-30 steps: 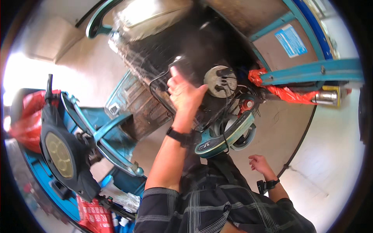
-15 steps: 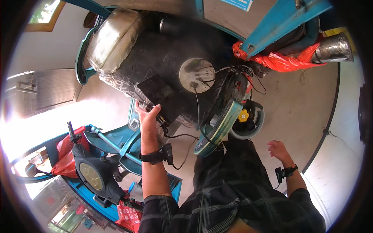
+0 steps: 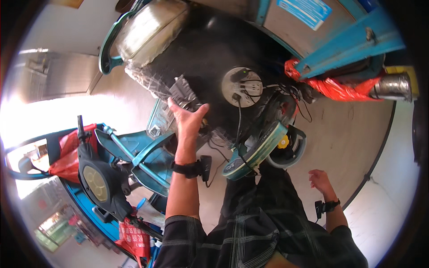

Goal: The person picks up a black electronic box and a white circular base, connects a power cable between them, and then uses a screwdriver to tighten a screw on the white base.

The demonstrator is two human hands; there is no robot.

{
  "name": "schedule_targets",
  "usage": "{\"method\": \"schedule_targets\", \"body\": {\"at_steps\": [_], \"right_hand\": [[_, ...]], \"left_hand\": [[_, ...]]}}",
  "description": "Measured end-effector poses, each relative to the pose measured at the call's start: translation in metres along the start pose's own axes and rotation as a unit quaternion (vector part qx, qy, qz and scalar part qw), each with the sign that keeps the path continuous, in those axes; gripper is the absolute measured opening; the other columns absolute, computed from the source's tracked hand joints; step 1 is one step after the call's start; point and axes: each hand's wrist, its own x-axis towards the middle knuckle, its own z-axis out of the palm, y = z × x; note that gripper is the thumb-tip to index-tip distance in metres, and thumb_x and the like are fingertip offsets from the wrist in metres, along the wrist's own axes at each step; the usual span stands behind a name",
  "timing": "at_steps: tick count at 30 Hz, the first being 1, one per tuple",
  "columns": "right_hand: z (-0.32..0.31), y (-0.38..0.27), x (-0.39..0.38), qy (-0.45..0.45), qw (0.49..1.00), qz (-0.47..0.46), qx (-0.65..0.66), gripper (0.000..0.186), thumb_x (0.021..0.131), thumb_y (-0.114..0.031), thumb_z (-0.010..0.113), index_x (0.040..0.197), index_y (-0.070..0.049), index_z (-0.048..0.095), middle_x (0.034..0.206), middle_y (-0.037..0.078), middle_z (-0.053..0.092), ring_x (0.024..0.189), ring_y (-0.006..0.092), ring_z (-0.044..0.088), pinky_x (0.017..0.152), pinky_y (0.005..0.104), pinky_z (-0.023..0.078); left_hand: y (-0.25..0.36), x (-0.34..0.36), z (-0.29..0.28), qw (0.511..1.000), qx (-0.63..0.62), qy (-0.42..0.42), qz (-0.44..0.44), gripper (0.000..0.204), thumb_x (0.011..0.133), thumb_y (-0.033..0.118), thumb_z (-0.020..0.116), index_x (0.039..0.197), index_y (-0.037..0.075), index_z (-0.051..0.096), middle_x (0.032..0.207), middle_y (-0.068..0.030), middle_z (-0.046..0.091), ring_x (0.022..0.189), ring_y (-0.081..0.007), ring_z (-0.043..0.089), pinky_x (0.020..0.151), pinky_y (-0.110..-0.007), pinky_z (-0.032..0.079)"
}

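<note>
My left hand [image 3: 187, 117] has thumb and fingers around a dark metal device [image 3: 182, 91] with a finned part and cables, on the black plastic-wrapped surface [image 3: 205, 49]. Just right of it is a round, pale power strip [image 3: 239, 85] with several plugs and wires. My right hand [image 3: 320, 179] hangs at the lower right, fingers loosely curled and apart, holding nothing. In front of me a teal oval part [image 3: 252, 152] lies near a grey container [image 3: 292, 156] with a yellow knob.
Left stands a teal vehicle frame [image 3: 143, 161] with dark handlebar housing [image 3: 96, 183] and red bags [image 3: 67, 161]. Right is a teal beam [image 3: 353, 40] with red plastic [image 3: 335, 91] and a metal cylinder [image 3: 393, 87]. A padded pale block [image 3: 147, 31] sits at the back.
My left hand went down onto the dark device, then moved up and right with it over the last half second; the finned side now shows. My right hand stays low.
</note>
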Motion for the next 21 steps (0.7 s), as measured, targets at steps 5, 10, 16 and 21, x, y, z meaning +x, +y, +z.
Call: {"method": "schedule_targets", "body": {"at_steps": [5, 10, 16, 21], "right_hand": [[0.001, -0.02, -0.004, 0.004, 0.999, -0.002, -0.044, 0.026, 0.082, -0.001, 0.054, 0.106, 0.005, 0.063, 0.074, 0.011, 0.064, 0.052, 0.016, 0.061, 0.048, 0.029, 0.054], [0.001, -0.039, -0.008, -0.01, 0.996, 0.012, -0.086, 0.028, 0.083, 0.0, 0.053, 0.108, 0.005, 0.063, 0.074, 0.011, 0.064, 0.053, 0.0163, 0.061, 0.049, 0.0296, 0.055], [0.002, -0.069, -0.02, -0.004, 0.989, 0.018, -0.146, 0.026, 0.084, -0.001, 0.054, 0.108, 0.003, 0.064, 0.073, 0.009, 0.063, 0.054, 0.0146, 0.06, 0.048, 0.0289, 0.053], [0.0, -0.099, -0.04, 0.023, 0.987, 0.044, -0.153, 0.027, 0.083, 0.0, 0.055, 0.108, 0.002, 0.064, 0.073, 0.008, 0.063, 0.055, 0.014, 0.06, 0.05, 0.0285, 0.052]], "left_hand": [[0.03, -0.012, 0.002, 0.999, 0.021, 0.009, -0.042, 0.119, 0.062, 0.027, 0.085, 0.147, 0.0, 0.007, 0.126, -0.0297, 0.045, 0.117, -0.0407, 0.049, 0.098, -0.043, 0.043], [0.008, -0.019, 0.004, 1.0, -0.018, 0.022, -0.006, 0.116, 0.065, 0.026, 0.085, 0.147, 0.001, 0.007, 0.131, -0.029, 0.042, 0.121, -0.0416, 0.047, 0.1, -0.043, 0.041], [-0.027, -0.03, 0.0, 0.986, -0.154, -0.035, -0.05, 0.093, 0.07, 0.031, 0.081, 0.138, -0.004, 0.029, 0.126, -0.0263, 0.048, 0.116, -0.0367, 0.052, 0.098, -0.042, 0.043], [-0.04, -0.042, 0.005, 0.978, -0.204, -0.031, -0.026, 0.063, 0.08, 0.035, 0.072, 0.126, 0.0, 0.045, 0.111, -0.0195, 0.053, 0.101, -0.0337, 0.056, 0.088, -0.041, 0.046]]}}
